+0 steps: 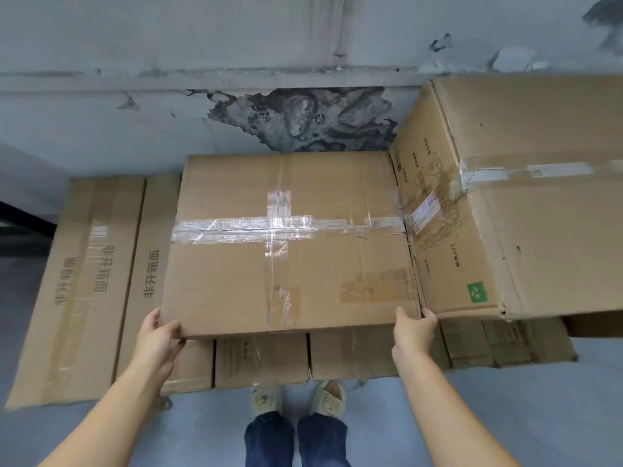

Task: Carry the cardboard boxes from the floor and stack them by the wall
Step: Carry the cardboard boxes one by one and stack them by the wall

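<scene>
Two legs in dark blue trousers (296, 439) stood nearest the camera, with feet in pale slippers (298, 397) on the grey floor (505, 416), toes just short of the boxes. Both bare forearms reached forward from the lower corners of the view. The left hand (158, 335) gripped the near left corner of the top box (286, 244), thumb on its upper face and fingers curled under the edge. The right hand (414, 328) held the near right corner likewise, thumb on top and fingers wrapped round the side, close against the neighbouring box.

The top box lay flat, its upper face crossed with clear tape, its far edge near the wall (168, 45). It rested on a lower row of boxes (263, 358) whose front faces showed beneath its near edge. To its left lay a flat box (84, 281) printed with dark characters, reaching out toward the floor and partly under the top box. To its right stood a taller box (539, 197), touching or nearly touching the top box's right side; its side carried a white label, printed drawings and a small green square. That box overhung the lower row at its right end.

The wall behind was pale, with a big patch of peeled paint (303, 119) showing dark, stained plaster just above the top box.
</scene>
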